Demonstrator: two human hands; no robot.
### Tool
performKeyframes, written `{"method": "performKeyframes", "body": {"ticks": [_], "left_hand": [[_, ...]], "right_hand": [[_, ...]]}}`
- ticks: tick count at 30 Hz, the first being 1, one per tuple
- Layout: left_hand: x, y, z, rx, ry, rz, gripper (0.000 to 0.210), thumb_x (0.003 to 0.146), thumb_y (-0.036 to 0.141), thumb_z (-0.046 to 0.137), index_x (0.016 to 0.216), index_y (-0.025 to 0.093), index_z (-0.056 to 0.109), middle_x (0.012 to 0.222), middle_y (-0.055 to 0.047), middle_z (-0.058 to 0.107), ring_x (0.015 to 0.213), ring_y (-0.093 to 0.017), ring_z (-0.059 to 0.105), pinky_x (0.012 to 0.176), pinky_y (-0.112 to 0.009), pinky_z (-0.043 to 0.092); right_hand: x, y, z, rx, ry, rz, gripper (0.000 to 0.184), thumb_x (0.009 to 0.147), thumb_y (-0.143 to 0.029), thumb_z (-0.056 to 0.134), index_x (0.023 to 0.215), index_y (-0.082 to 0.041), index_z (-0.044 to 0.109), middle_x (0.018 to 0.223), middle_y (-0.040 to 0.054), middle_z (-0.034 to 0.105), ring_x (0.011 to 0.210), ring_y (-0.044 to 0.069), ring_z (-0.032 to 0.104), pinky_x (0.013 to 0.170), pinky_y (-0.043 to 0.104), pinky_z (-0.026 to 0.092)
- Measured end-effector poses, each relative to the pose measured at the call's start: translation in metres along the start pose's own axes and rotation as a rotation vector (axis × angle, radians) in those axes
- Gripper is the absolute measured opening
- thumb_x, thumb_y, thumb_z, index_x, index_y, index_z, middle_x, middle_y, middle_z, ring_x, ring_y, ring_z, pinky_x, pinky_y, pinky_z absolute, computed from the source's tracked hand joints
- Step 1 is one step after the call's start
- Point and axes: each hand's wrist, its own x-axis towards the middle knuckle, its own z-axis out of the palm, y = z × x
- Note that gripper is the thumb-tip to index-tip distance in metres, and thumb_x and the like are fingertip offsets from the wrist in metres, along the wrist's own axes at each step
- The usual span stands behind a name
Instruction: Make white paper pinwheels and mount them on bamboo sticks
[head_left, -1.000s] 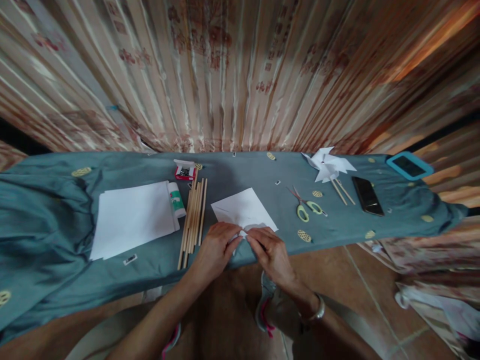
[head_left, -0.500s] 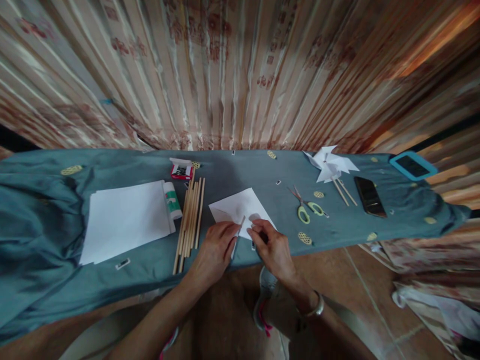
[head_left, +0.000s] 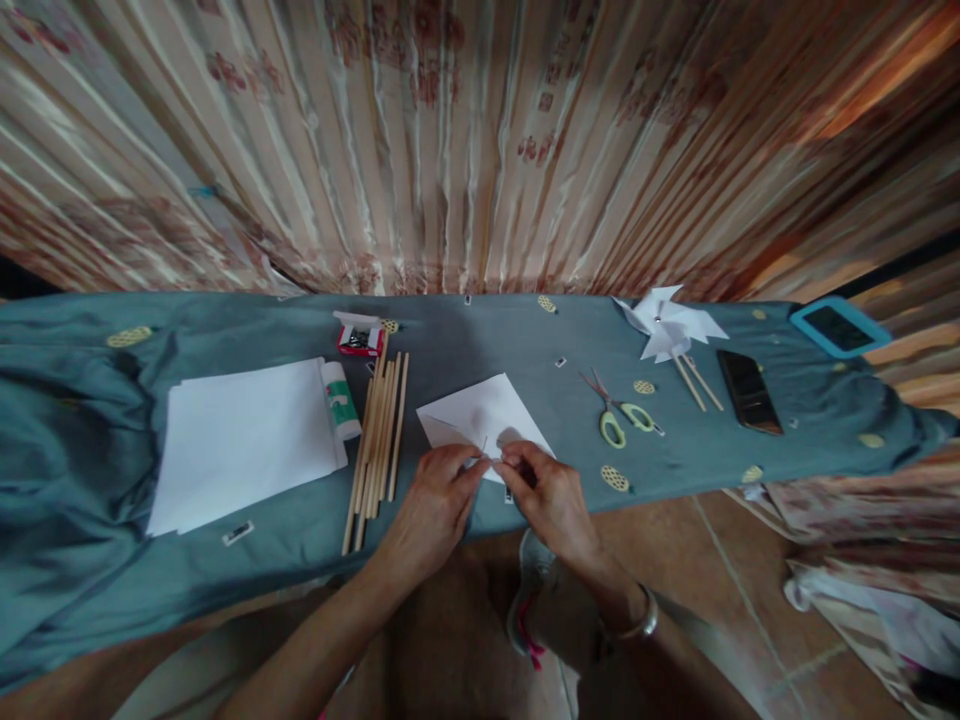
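A white sheet of paper (head_left: 491, 405) with a crease lies tilted on the cloth in front of me. Over its near part, my left hand (head_left: 442, 490) pinches a narrow paper strip (head_left: 484, 447), which looks very thin from this angle. My right hand (head_left: 551, 495) is closed too, thumb and finger meeting the strip from the other side. The fingertips of both hands almost touch and hide most of the strip. A silvery bracelet circles my right wrist.
Left of me are stacked white paper (head_left: 251, 440), a glue stick (head_left: 341, 400), several wooden sticks (head_left: 379, 440) and a small red box (head_left: 358, 338). Rightward lie scissors (head_left: 615, 410), a paper pinwheel (head_left: 664, 322), a phone (head_left: 748, 392) and a blue-framed device (head_left: 840, 327). A curtain (head_left: 450, 150) hangs behind.
The strip has turned between my fingers and less of it shows. My right fingertips have moved left to meet those of my left hand. The sheet stays in place.
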Motion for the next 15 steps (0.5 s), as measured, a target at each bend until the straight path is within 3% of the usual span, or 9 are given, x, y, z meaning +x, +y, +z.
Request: {"method": "performKeyframes", "body": {"ticks": [6,15], "left_hand": [[0.0024,0.0034,0.0022,0.053,-0.081,-0.001,0.044,0.089,0.008,0.044,0.132,0.017,0.048,0.129,-0.010,0.058,0.115,-0.025,0.050,0.098,-0.044,0.041],[0.0017,0.0051,0.0058,0.076,-0.110,-0.020,0.047,0.093,0.012,0.039,0.139,0.015,0.038,0.133,-0.012,0.057,0.125,-0.025,0.043,0.102,-0.045,0.034]], "right_hand": [[0.0007,-0.0006,0.0001,-0.005,-0.022,0.034,0.012,0.086,-0.026,0.059,0.095,-0.019,0.064,0.080,0.0016,0.070,0.073,0.017,0.066,0.069,0.025,0.049],[0.0028,-0.0039,-0.0023,-0.012,-0.038,0.025,0.011,0.086,-0.024,0.058,0.093,-0.019,0.064,0.079,0.0013,0.069,0.071,0.016,0.065,0.067,0.024,0.048]]}}
